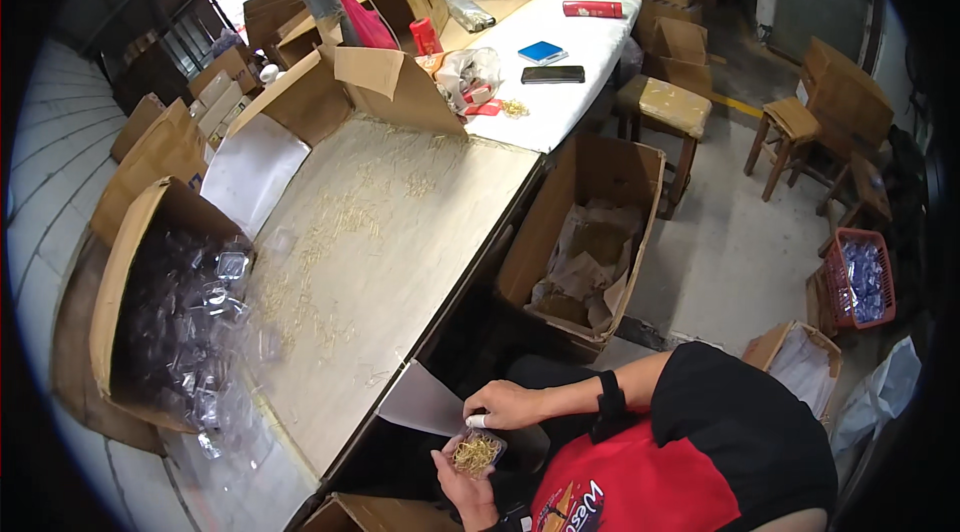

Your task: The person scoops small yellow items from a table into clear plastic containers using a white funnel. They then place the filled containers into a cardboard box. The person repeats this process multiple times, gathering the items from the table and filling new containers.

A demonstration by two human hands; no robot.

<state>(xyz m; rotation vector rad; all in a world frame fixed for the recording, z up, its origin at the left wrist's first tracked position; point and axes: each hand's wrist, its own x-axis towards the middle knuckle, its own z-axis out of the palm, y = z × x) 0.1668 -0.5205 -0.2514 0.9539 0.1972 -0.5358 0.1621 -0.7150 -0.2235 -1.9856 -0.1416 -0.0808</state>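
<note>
My left hand (462,488) cups a small clear plastic box (500,445) from below, low in front of my body. Thin gold-coloured metal pieces (475,456) fill the box; their exact kind is too small to tell. At the box's far edge, my right hand (503,405) has its fingers bent and drawn together, one wrapped in white. What those fingers pinch, if anything, is hidden. Just beyond them a white sheet (422,400) slopes down from the table's edge. More gold-coloured pieces (345,217) lie scattered over the wooden worktop (440,212).
Clear plastic boxes (205,332) spill from a tipped carton (125,302) at the left. An open carton (640,262) stands right of the table. On the white far surface lie a phone (553,75) and a blue box (542,53). Wooden stools (665,107) stand farther right.
</note>
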